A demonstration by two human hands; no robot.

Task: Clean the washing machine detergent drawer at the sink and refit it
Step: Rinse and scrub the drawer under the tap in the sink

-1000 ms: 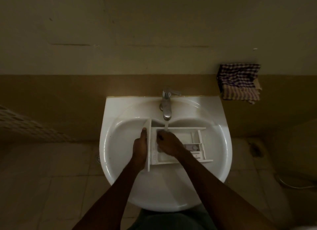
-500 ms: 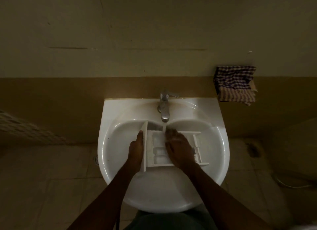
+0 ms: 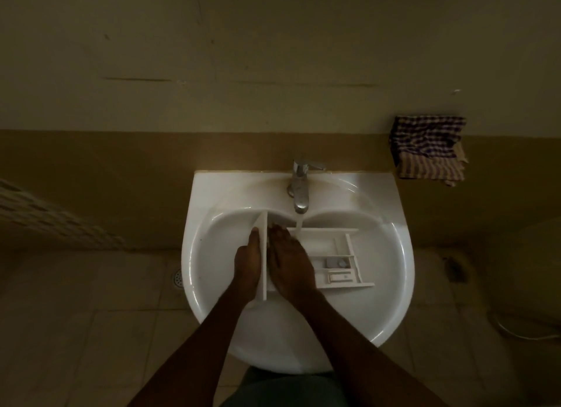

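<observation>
Dim bathroom, white sink [image 3: 212,194]. Left hand [image 3: 247,264] braces the front panel of the detergent drawer [image 3: 334,248] so it sits steady in the basin; can't tell if those fingers actually grip. Right hand [image 3: 290,260], fingers flat, rubs inside beside the tap [image 3: 300,191] stream. Half a second ago it was further right.

Bare left hand [image 3: 247,264] and right hand [image 3: 290,260], bare forearms [image 3: 194,355], grey-green garment [image 3: 282,390] below
</observation>
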